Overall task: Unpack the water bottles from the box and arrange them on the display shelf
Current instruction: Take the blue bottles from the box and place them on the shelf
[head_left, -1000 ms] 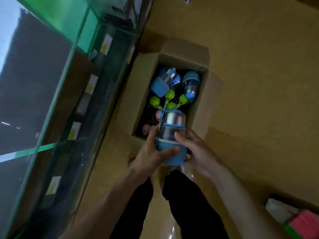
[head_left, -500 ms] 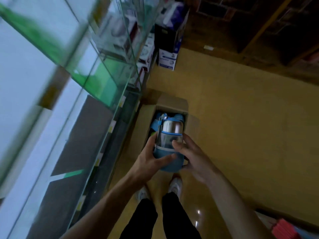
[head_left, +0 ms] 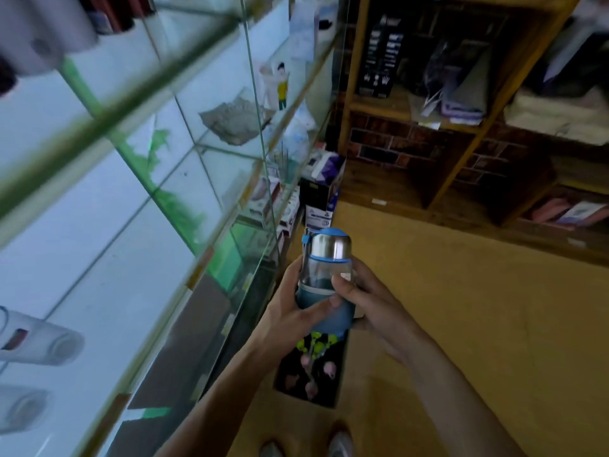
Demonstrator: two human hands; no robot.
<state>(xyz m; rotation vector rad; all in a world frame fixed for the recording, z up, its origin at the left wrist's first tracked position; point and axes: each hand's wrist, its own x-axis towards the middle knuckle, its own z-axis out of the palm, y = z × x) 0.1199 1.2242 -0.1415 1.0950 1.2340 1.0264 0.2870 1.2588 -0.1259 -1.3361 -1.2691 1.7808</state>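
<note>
A water bottle (head_left: 326, 275) with a blue base, a clear middle and a steel cap stands upright in the air between my hands. My left hand (head_left: 290, 311) grips its left side, thumb across the blue base. My right hand (head_left: 369, 301) holds its right side, thumb on the clear part. Below them on the floor lies the open cardboard box (head_left: 309, 374), mostly hidden, with green and pink bottle parts showing inside. The glass display shelf (head_left: 204, 265) runs along my left.
Two pale cylinders (head_left: 36, 341) lie on a lower glass shelf at left. Boxed goods (head_left: 321, 192) stand on the floor ahead by the shelf end. A wooden rack (head_left: 461, 127) with packages fills the back right. My shoes (head_left: 339, 443) are at the bottom edge.
Both hands have lifted the bottle up out of the box. My view has swung up from the box to the glass shelves and the rack behind.
</note>
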